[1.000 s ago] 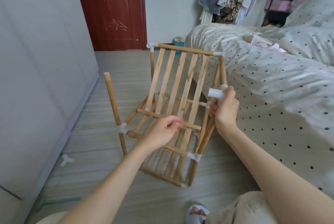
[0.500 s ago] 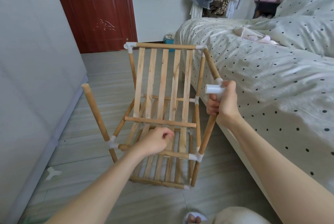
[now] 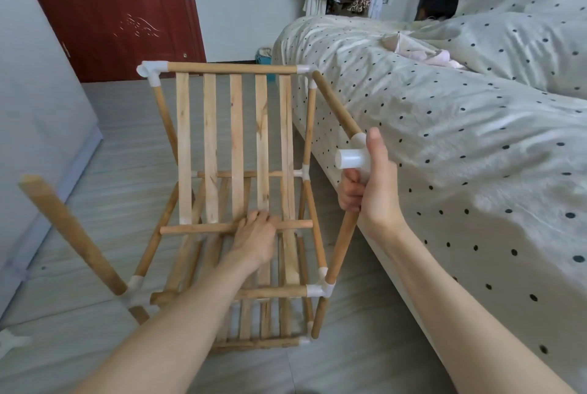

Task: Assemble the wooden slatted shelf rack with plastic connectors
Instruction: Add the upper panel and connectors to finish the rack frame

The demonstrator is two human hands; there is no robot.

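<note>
Rack (image 3: 235, 152) on floor beside bed (image 3: 444, 126), half built, slats running near to far. Loose crossbar (image 3: 235, 228) lies left-right; its right end stops short of white tee connector (image 3: 352, 158) on right post (image 3: 344, 234), open socket facing left toward it. Left hand (image 3: 257, 234) curled over crossbar, fingers closed around it. Right hand (image 3: 371, 184) wrapped on post at connector, thumb up. Right hand nearer joint. Likely next: slide crossbar right into socket.

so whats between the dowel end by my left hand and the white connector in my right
Head view: nothing fills it. The dowel end stops short of the connector; only floor and a lower rack post show through.
</note>
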